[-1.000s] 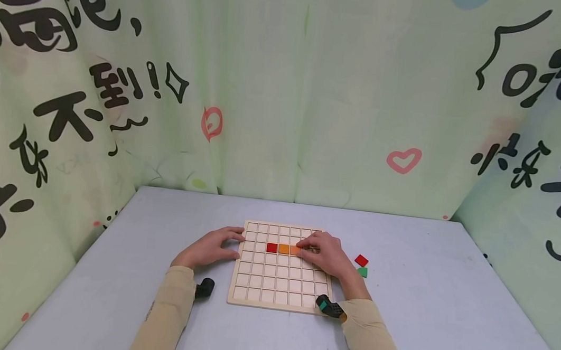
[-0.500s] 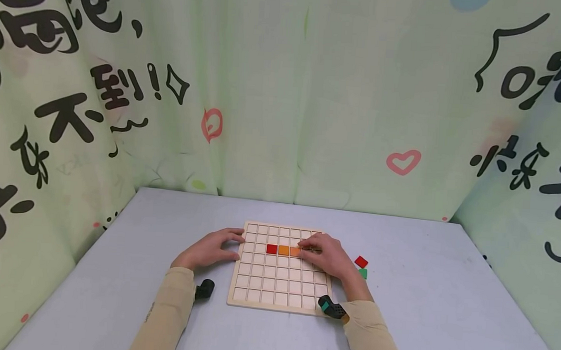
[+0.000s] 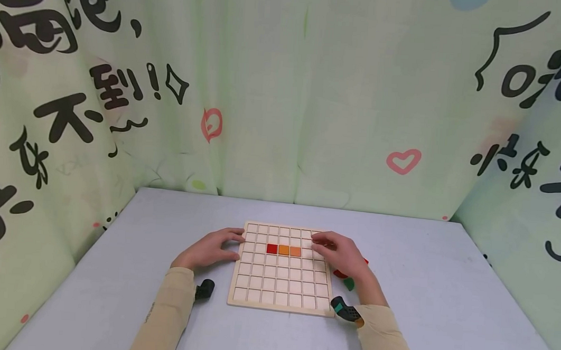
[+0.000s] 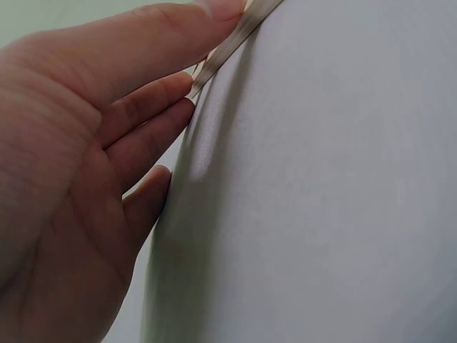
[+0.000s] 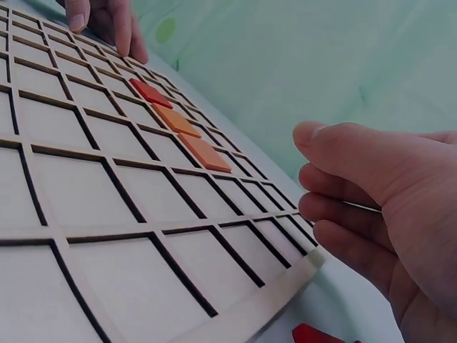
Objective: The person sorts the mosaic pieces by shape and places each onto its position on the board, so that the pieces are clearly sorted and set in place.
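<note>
On the table lies a square wooden grid board (image 3: 280, 306). A red tile (image 3: 272, 248), an orange tile (image 3: 283, 249) and a second orange tile (image 3: 295, 251) sit side by side in one row of its cells. My left hand (image 3: 212, 248) rests its extended fingers and thumb against the board's left edge; the left wrist view shows those fingers (image 4: 146, 143) touching the rim. My right hand (image 3: 338, 249) hovers over the board's right side, fingers loosely bent. Nothing shows between its thumb and fingers (image 5: 343, 207) in the right wrist view.
Right of the board, partly under my right wrist, lie a loose red tile (image 3: 340, 274) and a green tile (image 3: 349, 283). Another red piece (image 3: 366, 261) peeks out beyond the wrist. A printed curtain (image 3: 264, 116) surrounds the white table (image 3: 164, 211).
My right hand has let go of the rightmost orange tile and moved right, uncovering it. Loose tiles left of the right wrist have come into view. The left hand stays put.
</note>
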`<state>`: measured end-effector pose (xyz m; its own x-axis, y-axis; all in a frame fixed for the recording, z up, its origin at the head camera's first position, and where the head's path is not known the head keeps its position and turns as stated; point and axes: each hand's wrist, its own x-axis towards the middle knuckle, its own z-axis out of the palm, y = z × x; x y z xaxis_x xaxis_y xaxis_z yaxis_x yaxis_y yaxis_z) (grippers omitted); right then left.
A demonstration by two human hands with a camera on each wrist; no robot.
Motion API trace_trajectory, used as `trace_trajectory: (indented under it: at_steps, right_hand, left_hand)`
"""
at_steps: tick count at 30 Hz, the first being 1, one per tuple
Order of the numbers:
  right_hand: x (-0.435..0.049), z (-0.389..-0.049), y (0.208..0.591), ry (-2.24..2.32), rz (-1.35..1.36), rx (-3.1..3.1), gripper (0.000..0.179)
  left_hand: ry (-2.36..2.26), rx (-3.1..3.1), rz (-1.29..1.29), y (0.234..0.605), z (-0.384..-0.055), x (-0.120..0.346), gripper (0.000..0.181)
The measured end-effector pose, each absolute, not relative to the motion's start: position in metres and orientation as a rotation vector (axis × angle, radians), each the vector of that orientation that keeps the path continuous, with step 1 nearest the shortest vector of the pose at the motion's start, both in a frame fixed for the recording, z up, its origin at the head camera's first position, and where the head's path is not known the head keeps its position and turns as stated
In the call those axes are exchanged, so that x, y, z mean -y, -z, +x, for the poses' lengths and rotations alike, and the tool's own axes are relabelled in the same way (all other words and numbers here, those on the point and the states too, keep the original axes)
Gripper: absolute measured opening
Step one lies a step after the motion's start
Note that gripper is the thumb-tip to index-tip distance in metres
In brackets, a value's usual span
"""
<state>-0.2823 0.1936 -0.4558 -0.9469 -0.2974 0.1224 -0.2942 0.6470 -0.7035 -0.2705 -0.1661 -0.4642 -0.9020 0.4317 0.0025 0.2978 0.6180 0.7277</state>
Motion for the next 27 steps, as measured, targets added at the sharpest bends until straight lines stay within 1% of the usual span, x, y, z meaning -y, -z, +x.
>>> trace_trajectory:
  at_steps: [6,12,27]
  right_hand:
    - [-0.207,-0.275,0.457,1.267,-0.380,-2.831,0.038]
    - [-0.227,-0.269,0.455,1.268,-0.322,-2.862,0.046]
    - [-0.280,-0.250,0.455,1.075,-0.208,-2.979,0.046]
  left_hand:
    - [-1.150,-2.667,0.608,0.463,-0.269,0.166,0.043]
    - [-1.165,-2.661,0.609,0.464,-0.270,0.166,0.042]
    - [-1.137,-2.669,0.605,0.464,-0.271,0.166,0.042]
